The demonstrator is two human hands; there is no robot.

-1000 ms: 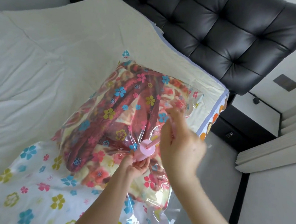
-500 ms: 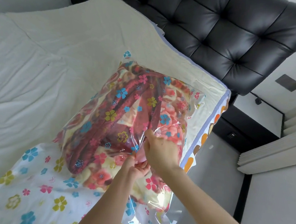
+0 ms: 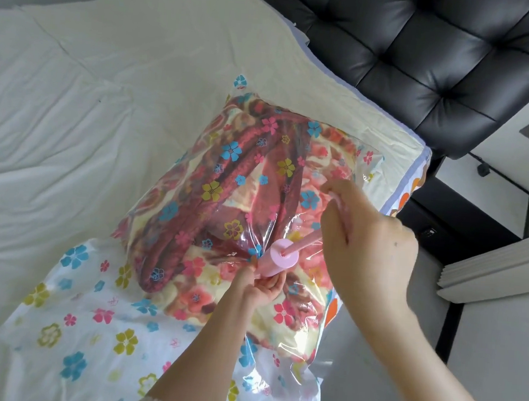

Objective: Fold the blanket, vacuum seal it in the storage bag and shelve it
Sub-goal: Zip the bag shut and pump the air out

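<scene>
Across the left spreads a white bedsheet (image 3: 57, 142), with the flower-printed storage bag (image 3: 98, 323) lying over its near edge. Sealed inside the clear bag sits the folded red-and-cream blanket (image 3: 225, 204), toward the bed's right side. On top of it the left hand (image 3: 262, 286) curls its fingers round the base of a pink hand pump (image 3: 279, 257). Further right, the right hand (image 3: 368, 239) has fingers closed round the pump's raised handle rod. Behind stands a black tufted headboard (image 3: 439, 56).

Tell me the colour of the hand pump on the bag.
Pink: the pump shows best in the head view.
</scene>
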